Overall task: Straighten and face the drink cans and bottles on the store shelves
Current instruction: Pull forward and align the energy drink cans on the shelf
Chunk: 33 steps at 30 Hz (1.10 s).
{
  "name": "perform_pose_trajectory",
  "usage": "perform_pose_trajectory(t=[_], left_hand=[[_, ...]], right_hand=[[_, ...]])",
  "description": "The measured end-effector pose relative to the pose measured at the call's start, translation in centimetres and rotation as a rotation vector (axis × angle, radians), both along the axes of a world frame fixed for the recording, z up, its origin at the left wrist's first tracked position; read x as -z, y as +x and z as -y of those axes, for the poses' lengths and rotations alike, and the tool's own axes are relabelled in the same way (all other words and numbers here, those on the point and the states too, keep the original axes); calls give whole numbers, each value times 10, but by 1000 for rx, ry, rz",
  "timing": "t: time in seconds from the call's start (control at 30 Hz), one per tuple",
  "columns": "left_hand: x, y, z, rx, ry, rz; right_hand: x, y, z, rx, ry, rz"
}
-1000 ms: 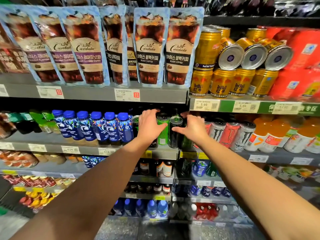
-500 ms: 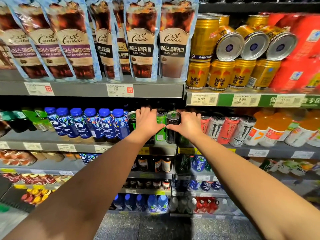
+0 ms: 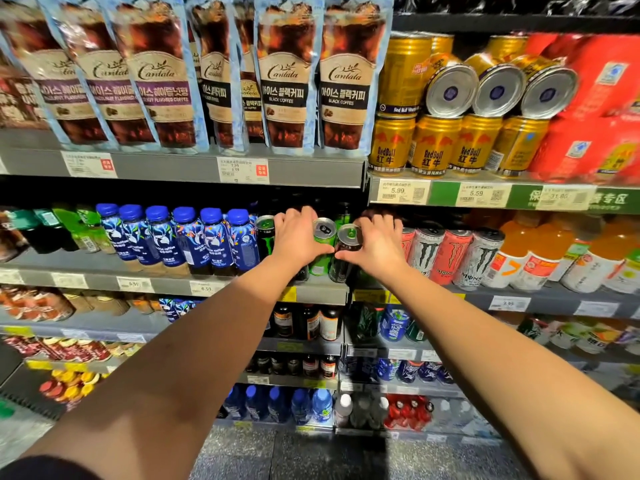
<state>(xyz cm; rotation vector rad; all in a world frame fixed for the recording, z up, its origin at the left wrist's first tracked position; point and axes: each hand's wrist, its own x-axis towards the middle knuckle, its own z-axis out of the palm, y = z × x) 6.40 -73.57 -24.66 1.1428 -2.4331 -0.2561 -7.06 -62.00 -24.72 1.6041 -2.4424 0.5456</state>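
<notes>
Left hand (image 3: 298, 240) curls its grip round the bright green tall metal can (image 3: 322, 249); right hand (image 3: 374, 244) curls its grip round the dark green-topped tall metal can (image 3: 346, 252) just beside it, thumbs nearly meeting in front. Both cans stand near the front edge of the grey metal shelf (image 3: 322, 292), at its right end, slightly tilted. Blue-capped blue coffee bottles (image 3: 188, 242) to the left, white and pink Monster cans (image 3: 450, 256) to the right.
</notes>
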Motion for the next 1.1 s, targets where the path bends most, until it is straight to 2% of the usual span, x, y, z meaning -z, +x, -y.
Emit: perform_pose_trajectory(t=[0.2,0.43,0.63,0.9,1.1], left_hand=[[12,4,-14,-14,-50,-93],[28,16,-38,-6,-143,-223],[30,28,-55,30,-217,-344],[30,40,-67,-23,26,-557],[31,43,-64,-6,90,-664]], right_hand=[[11,9,-13,15,-137,-75],[18,16,-21,-27,-192,287],[20,19,-24,-43,-229,381],[17,25,-23,-57,-222,435],[17,24,-21,-56,-225,471]])
